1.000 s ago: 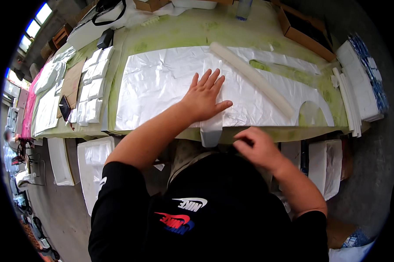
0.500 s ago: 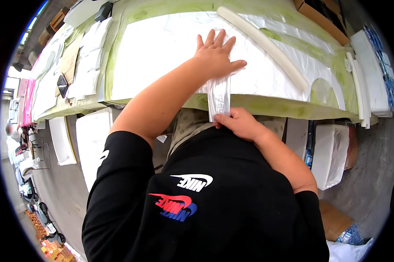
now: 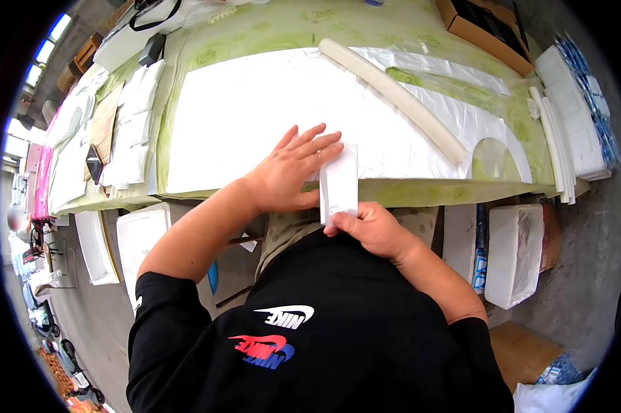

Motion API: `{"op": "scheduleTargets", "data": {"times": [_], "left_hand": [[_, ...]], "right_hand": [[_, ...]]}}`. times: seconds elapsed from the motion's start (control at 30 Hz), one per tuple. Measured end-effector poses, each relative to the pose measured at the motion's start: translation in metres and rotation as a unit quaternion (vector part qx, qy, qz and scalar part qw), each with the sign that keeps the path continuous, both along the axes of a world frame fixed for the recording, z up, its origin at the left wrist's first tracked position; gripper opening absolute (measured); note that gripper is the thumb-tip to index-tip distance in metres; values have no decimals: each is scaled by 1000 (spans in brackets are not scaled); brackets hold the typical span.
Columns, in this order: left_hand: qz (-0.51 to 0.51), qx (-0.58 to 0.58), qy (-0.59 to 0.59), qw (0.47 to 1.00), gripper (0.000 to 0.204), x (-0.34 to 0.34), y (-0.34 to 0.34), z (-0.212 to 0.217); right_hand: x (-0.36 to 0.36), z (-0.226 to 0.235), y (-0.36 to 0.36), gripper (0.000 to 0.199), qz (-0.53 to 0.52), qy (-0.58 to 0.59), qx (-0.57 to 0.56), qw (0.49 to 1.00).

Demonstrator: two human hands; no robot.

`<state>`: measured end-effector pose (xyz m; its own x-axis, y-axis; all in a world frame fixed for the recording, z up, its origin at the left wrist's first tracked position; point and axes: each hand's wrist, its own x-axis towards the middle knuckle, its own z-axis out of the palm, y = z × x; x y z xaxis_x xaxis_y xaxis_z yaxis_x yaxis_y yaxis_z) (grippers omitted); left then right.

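Note:
A narrow folded strip of white, partly see-through plastic (image 3: 340,180) stretches from the white sheet on the table over its near edge toward my body. Its lower end is pinched between thumb and fingers of my right hand (image 3: 372,233), just in front of my shirt. My left hand (image 3: 290,168) lies at the strip's left side, palm down with its fingers stretched out and the fingertips touching its upper left edge. Beneath both is the large white plastic sheet (image 3: 241,113), spread on the table. A long pale roll (image 3: 396,100) rests slantwise on it, right of my hands.
A green patterned cloth (image 3: 269,41) covers the table. Stacked white packets (image 3: 135,124) and a dark phone-like object (image 3: 94,162) lie at left. An open cardboard box (image 3: 486,34) stands far right, with white rolled tubes (image 3: 554,144) nearer. White bins (image 3: 515,255) sit below the table edge.
My left hand has drawn back toward me and left from far up the sheet. The strip looks shorter and more opaque now. My right hand keeps its pinch on the lower end.

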<state>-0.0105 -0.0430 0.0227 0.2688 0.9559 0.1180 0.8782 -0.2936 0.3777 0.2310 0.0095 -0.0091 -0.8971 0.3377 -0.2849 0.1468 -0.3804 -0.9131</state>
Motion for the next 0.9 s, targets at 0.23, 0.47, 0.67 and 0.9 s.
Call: {"op": "scheduleTargets", "data": {"times": [0.23, 0.47, 0.67, 0.9], "left_hand": [[48, 4, 33, 998, 60, 16, -7, -16], [71, -33, -16, 997, 59, 20, -8, -6], [166, 40, -172, 970, 73, 17, 3, -19], [222, 41, -182, 957, 77, 18, 5, -22]], "right_hand": [[27, 15, 18, 30, -79, 117, 326, 935], [-9, 27, 45, 64, -46, 91, 660, 745], [-39, 25, 72, 17, -130, -65, 379, 914], [-70, 39, 90, 34, -100, -261, 343, 897]]}}
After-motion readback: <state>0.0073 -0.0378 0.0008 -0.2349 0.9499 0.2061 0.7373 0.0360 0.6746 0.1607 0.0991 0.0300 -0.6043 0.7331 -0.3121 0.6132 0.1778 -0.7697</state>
